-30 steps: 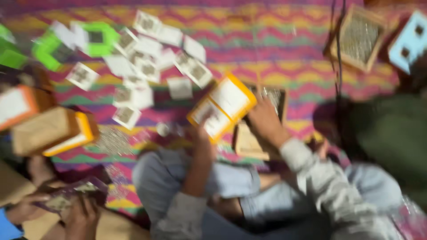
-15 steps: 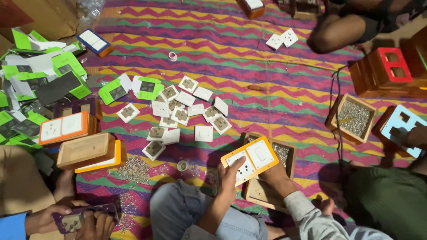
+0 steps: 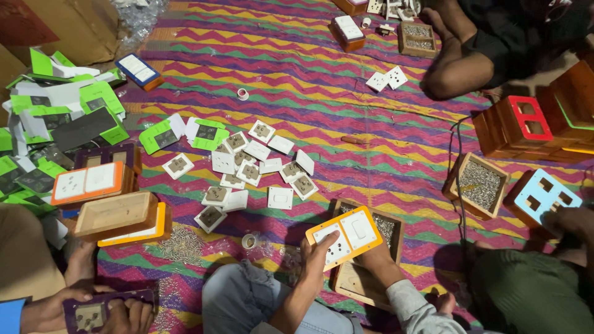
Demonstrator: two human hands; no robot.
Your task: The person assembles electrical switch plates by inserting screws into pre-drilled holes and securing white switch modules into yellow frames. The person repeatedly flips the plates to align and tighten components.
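Far left: green-and-white card packets (image 3: 68, 117) heaped beside stacked orange-framed wooden switch boxes (image 3: 108, 201), kept within reach. Centre: loose white square switch modules (image 3: 260, 167) scattered over the zigzag-striped woven mat (image 3: 346, 80), loose screws (image 3: 182, 241) nearer the knees. Left hand (image 3: 317, 260) clamped on the near edge of the orange-rimmed white switch plate (image 3: 345, 236), thumb pressed on its face; right hand (image 3: 371, 256) gripping underneath, fingers hidden, tilting it face-up above a wooden tray of screws (image 3: 362, 247). Right: another screw-filled wooden tray (image 3: 477, 184).

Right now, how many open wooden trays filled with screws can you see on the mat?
3: one under the held orange switch board at, one right at, one top near a knee. Others may be hidden.
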